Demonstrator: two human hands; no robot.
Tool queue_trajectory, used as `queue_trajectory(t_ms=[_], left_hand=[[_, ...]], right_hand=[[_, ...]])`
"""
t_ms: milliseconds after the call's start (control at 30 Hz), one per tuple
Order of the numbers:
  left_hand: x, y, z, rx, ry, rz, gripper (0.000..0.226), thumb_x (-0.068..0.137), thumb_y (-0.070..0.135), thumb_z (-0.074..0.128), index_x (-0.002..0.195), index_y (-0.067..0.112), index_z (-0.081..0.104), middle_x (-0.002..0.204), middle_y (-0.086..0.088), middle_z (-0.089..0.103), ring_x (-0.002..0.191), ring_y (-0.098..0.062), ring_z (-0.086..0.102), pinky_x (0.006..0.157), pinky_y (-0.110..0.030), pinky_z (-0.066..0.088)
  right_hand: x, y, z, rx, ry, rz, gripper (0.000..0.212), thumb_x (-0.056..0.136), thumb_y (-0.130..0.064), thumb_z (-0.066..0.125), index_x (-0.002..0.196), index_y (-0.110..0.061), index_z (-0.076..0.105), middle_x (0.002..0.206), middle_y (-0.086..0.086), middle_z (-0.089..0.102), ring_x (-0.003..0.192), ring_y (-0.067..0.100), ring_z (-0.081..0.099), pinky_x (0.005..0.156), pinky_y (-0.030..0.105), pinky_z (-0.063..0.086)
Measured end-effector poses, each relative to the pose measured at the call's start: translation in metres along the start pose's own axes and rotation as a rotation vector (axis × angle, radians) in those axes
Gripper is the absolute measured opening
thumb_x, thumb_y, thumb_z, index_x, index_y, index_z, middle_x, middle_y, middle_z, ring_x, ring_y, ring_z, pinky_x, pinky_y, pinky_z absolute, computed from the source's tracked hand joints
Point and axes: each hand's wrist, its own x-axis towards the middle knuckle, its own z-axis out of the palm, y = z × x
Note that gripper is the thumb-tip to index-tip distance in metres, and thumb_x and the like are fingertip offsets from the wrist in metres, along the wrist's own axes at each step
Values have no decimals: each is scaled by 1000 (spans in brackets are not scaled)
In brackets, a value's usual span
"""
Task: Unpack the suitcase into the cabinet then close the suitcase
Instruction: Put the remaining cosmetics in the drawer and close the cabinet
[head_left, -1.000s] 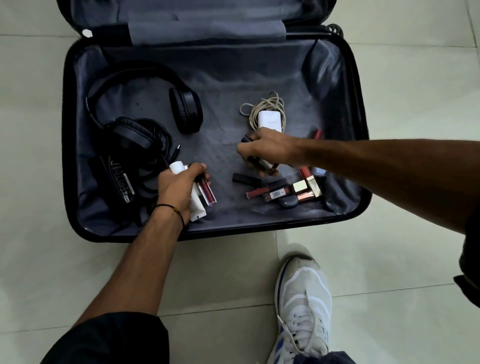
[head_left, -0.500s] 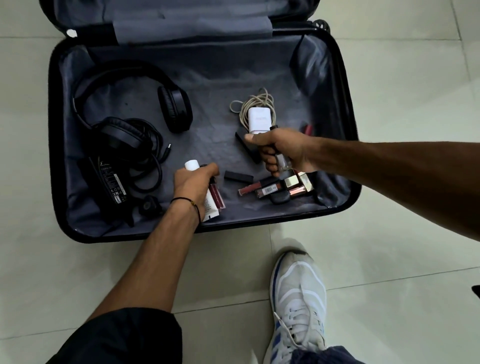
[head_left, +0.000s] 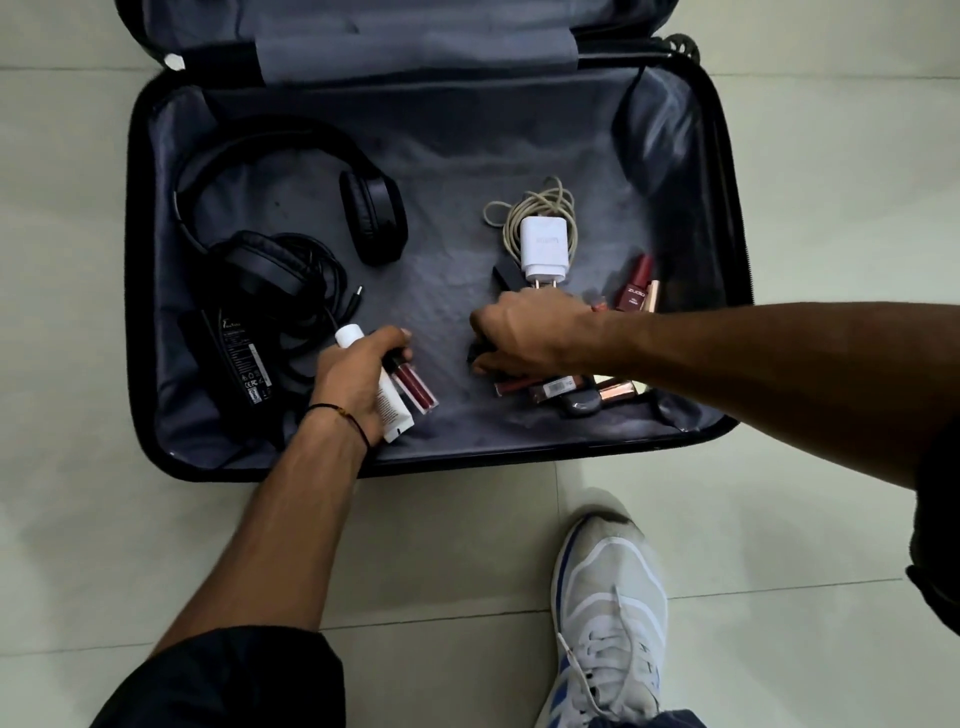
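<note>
In the head view my suitcase (head_left: 136, 291) lies open on the floor. My left hand (head_left: 353, 379), near the front edge, grips a white tube (head_left: 390, 410) and a red lip gloss (head_left: 415, 387) together. My right hand (head_left: 524, 332) curls down over the cosmetics pile (head_left: 566, 387) at near right; whether it holds anything I cannot tell. Headphones (head_left: 374, 218), a black adapter (head_left: 239, 356) and a white charger (head_left: 543, 247) lie inside. No cabinet shows. I judge the unpacking barely underway, with closing far off.
</note>
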Motion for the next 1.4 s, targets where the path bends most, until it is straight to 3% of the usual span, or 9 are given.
queue_trajectory(t_ms=[167, 233, 333, 500, 700, 833, 1067, 1233, 1400], left_hand=[[4, 4, -1, -150, -123, -36, 10, 86, 6, 66, 79, 11, 61, 61, 0, 58, 58, -11, 58, 57, -23, 54], [7, 6, -1, -221, -189, -56, 9, 89, 9, 63, 83, 14, 61, 65, 1, 56, 64, -11, 55, 62, -24, 52], [12, 10, 0, -300, -250, -75, 9, 89, 11, 63, 82, 16, 60, 66, 0, 55, 65, -13, 53, 66, -26, 48], [6, 17, 3, -352, -212, -131, 12, 88, 12, 64, 79, 18, 58, 66, -1, 57, 62, -13, 55, 68, -27, 46], [-63, 51, -7, -290, -87, -108, 14, 89, 8, 64, 79, 16, 60, 71, -1, 55, 66, -12, 53, 69, -26, 49], [-144, 89, -3, -229, -78, -95, 16, 90, 6, 62, 78, 15, 60, 67, 1, 54, 62, -10, 54, 68, -25, 49], [-358, 188, 28, -83, -261, -118, 11, 89, 12, 65, 79, 16, 63, 67, -3, 55, 63, -16, 51, 65, -30, 46], [-548, 255, 53, -3, -455, -87, 7, 89, 11, 64, 82, 13, 62, 66, -3, 55, 58, -14, 53, 59, -26, 46], [-702, 295, 43, 109, -737, -72, 11, 88, 14, 67, 78, 14, 62, 66, -4, 57, 59, -17, 54, 78, -39, 44]], right_hand=[[14, 13, -16, 1008, -149, 138, 39, 92, -30, 65, 61, -7, 63, 48, 4, 50, 39, 20, 44, 41, 24, 35], [16, 24, -23, 1289, -182, 154, 41, 90, -31, 61, 55, -12, 55, 47, 5, 43, 40, 19, 38, 42, 22, 32], [24, 41, -24, 1531, -319, 71, 27, 89, -36, 51, 73, -14, 53, 62, 3, 47, 50, 16, 43, 44, 21, 31], [40, 46, -27, 1643, -451, -54, 19, 90, -31, 44, 83, -14, 50, 74, 7, 55, 52, 15, 49, 36, 18, 34], [0, 28, -68, 1959, -210, -48, 40, 94, -15, 32, 127, -11, 54, 65, 7, 52, 43, 13, 45, 35, 17, 29], [-83, 7, -102, 2089, -112, -25, 37, 93, -15, 32, 123, -14, 55, 64, 7, 51, 42, 13, 42, 36, 16, 32], [-297, -57, -244, 2191, 94, 117, 8, 99, -17, 48, 102, -15, 55, 65, 5, 44, 40, 12, 36, 37, 17, 27], [-476, -123, -371, 2156, 295, 209, 15, 99, -17, 51, 113, -13, 50, 65, 5, 43, 41, 13, 35, 40, 19, 23], [-634, -201, -449, 2037, 486, 383, 15, 96, -20, 54, 108, -12, 54, 63, 2, 43, 46, 15, 33, 44, 22, 20]])
